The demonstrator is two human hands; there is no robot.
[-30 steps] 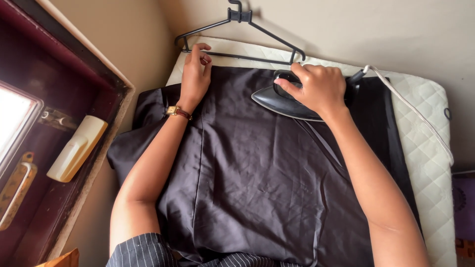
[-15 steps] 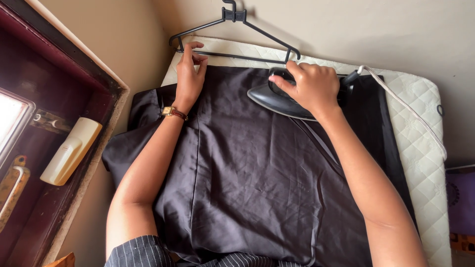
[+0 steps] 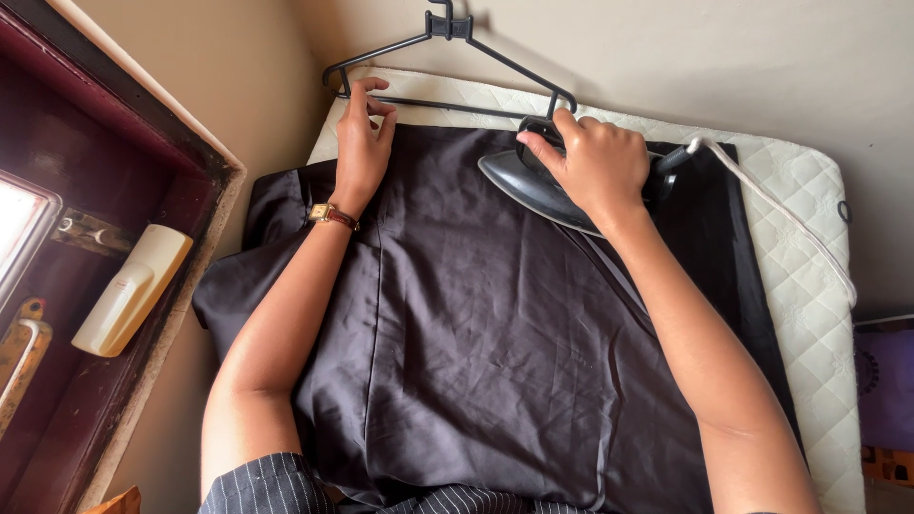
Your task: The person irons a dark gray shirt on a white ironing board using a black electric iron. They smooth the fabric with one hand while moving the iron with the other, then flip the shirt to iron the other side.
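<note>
A dark garment (image 3: 476, 343) lies spread over a white quilted ironing pad (image 3: 809, 286). My right hand (image 3: 595, 162) grips the handle of a dark clothes iron (image 3: 528, 186) resting on the cloth near its far edge. A white cord (image 3: 781, 214) runs from the iron to the right. My left hand (image 3: 362, 143), with a wristwatch on the wrist, presses flat on the garment's far left corner, fingers touching the bar of a black hanger (image 3: 447, 57) that lies at the pad's far end.
A dark wooden window frame (image 3: 124, 190) fills the left side, with a cream bottle-shaped object (image 3: 129, 290) on its sill. Beige walls stand behind the pad. A purple item (image 3: 885, 381) sits at the right edge.
The iron and my right hand have slid a little to the left along the garment's far edge. My left hand stays on the corner.
</note>
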